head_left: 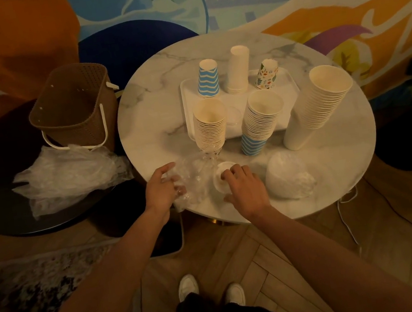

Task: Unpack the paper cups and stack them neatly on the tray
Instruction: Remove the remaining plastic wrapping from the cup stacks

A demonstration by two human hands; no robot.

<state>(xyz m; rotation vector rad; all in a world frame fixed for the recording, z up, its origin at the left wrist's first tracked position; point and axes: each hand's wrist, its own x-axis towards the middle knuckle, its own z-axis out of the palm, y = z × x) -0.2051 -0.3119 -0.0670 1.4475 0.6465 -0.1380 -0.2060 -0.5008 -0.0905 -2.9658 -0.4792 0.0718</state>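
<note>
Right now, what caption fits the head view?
Left hand grips plastic wrap; right hand touches a white cup on the marble table.

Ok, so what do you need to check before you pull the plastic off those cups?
1. Left hand holds the plastic wrapper: ok.
2. Right hand grips the white cup firmly: cannot tell.
3. Wrapped stack stands upright: ok.
4. Wrapper is clear of that stack's base: not ok.
5. Tray has bare room: ok.
6. Blue striped stack and tall white stack are on the tray: not ok, they stand on the table.
</note>
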